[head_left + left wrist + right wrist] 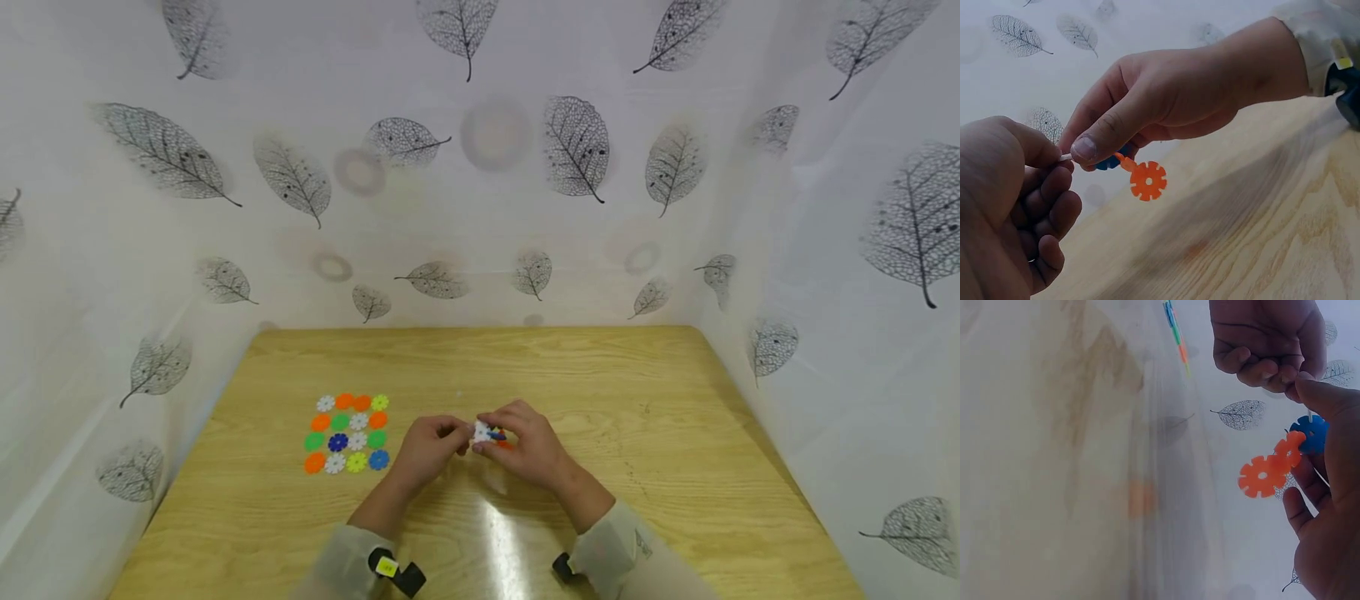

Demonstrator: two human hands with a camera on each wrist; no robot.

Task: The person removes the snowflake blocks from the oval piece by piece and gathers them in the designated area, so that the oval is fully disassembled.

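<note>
My left hand [431, 450] pinches the edge of a white notched snowflake disc [482, 431] between thumb and index finger. From the other side, my right hand [531, 443] holds the same white disc with its thumb and fingers. A blue disc [1313, 432] shows under the right hand's fingers, partly hidden. Beside it hang orange discs [1249, 480] joined at an angle, and one faces the left wrist camera as a notched orange disc [1139, 189]. How the white and blue discs meet is covered by the fingers.
On the wooden table [600, 375], left of my hands, several loose discs lie flat in rows, among them a dark blue disc [338, 447], a blue disc [378, 465] and an orange disc [314, 463]. A leaf-printed white curtain [495, 208] encloses the table's back and sides.
</note>
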